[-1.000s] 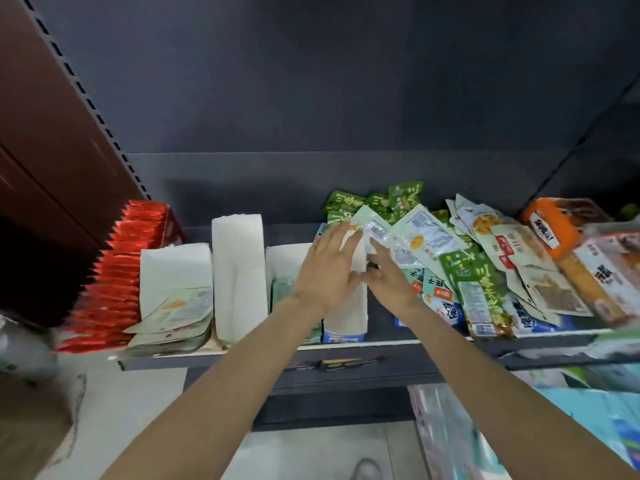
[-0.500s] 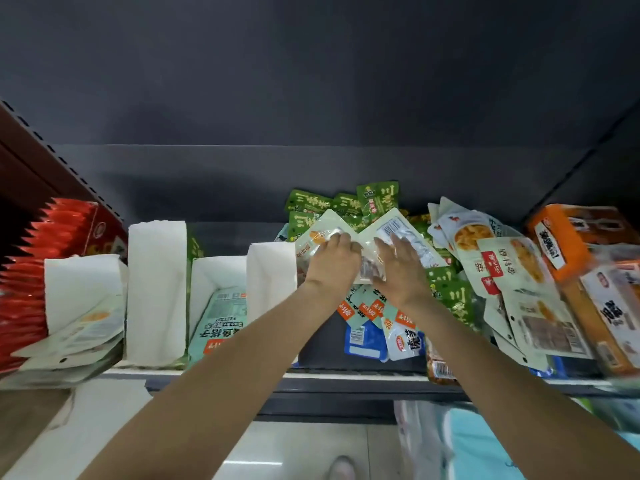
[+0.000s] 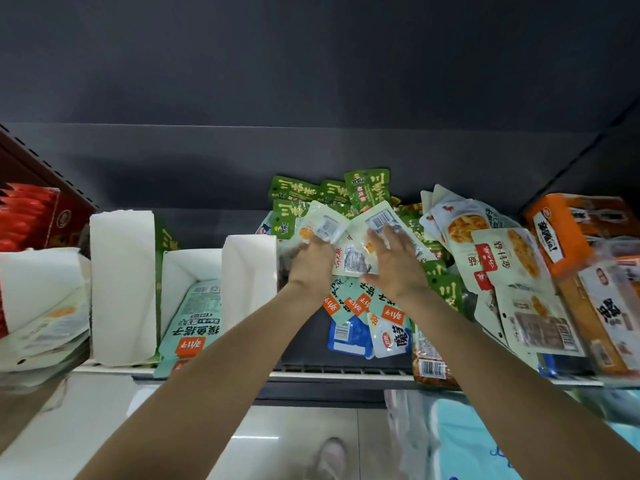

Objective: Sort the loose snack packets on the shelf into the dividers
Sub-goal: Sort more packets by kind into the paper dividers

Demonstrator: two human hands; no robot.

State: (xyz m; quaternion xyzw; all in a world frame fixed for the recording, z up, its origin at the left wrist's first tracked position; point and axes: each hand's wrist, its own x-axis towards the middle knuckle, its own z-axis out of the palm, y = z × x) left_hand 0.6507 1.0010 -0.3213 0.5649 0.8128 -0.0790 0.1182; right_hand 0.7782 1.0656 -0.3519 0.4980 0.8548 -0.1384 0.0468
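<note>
A: Item one, the shelf. What lies on it?

B: At nine o'clock, a row of white dividers; one bay holds a mint-green packet lying flat, its end overhanging the front edge. From twelve to three o'clock, a loose heap: green packets at the back, cream packets with an orange food picture at two o'clock, mint and blue ones at the front.

A: Item two, the hands?

B: Both are on a small sheaf of pale cream packets at the heap's centre. The left hand is curled and pinching the sheaf's left edge, beside the nearest divider wall. The right hand lies spread, fingers pressing the barcoded backs. I judge the spread hand squares the packets while the other grips, so that they go into a bay as one stack.

A: Why barcodes up?

B: The packets lie face down; presumably they are matched by shape and colour.

A: Anything unclear?

B: Plenty. The count in the sheaf cannot be told. The left thumb is hidden under the packets. A red carton at ten o'clock and an orange box at two o'clock are cut by the frame. The far-left stack is blurred, its print unreadable.
</note>
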